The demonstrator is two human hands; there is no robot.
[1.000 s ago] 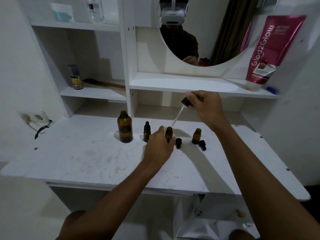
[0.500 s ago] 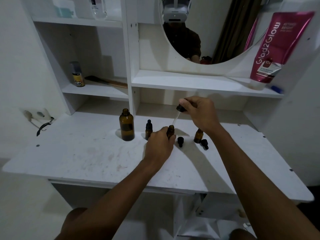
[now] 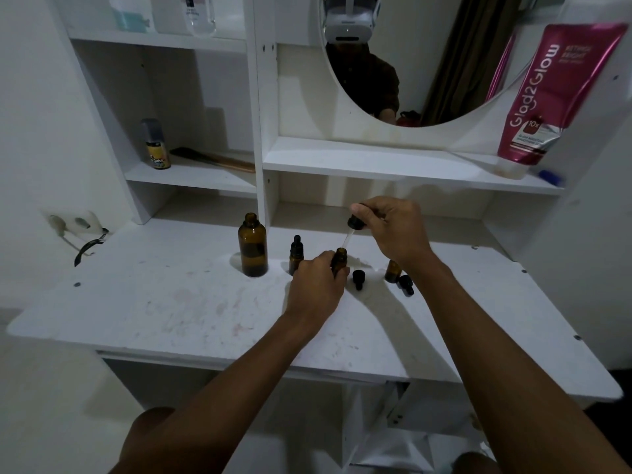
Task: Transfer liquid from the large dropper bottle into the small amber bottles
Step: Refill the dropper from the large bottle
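Left hand (image 3: 316, 285) wrapped round an open small amber bottle (image 3: 341, 257), upright on the white vanity top (image 3: 171, 302), mid-width and toward the far side. Right hand (image 3: 396, 230) just above and right of it, thumb and fingertips pinching the black bulb of the dropper (image 3: 355, 223). Glass pipette slanting down-left, tip at the bottle's mouth, impossible to tell whether inside. Just left of the left hand, a capped small bottle (image 3: 296, 253). Further left, the large amber bottle (image 3: 253, 246), uncapped and upright. To the right, a loose black cap (image 3: 358, 278), then a third small bottle (image 3: 393, 270) partly hidden behind the right wrist, and a second black cap (image 3: 406, 283) beside it. On the far right shelf, a pink Glad2Glow tube (image 3: 561, 97).
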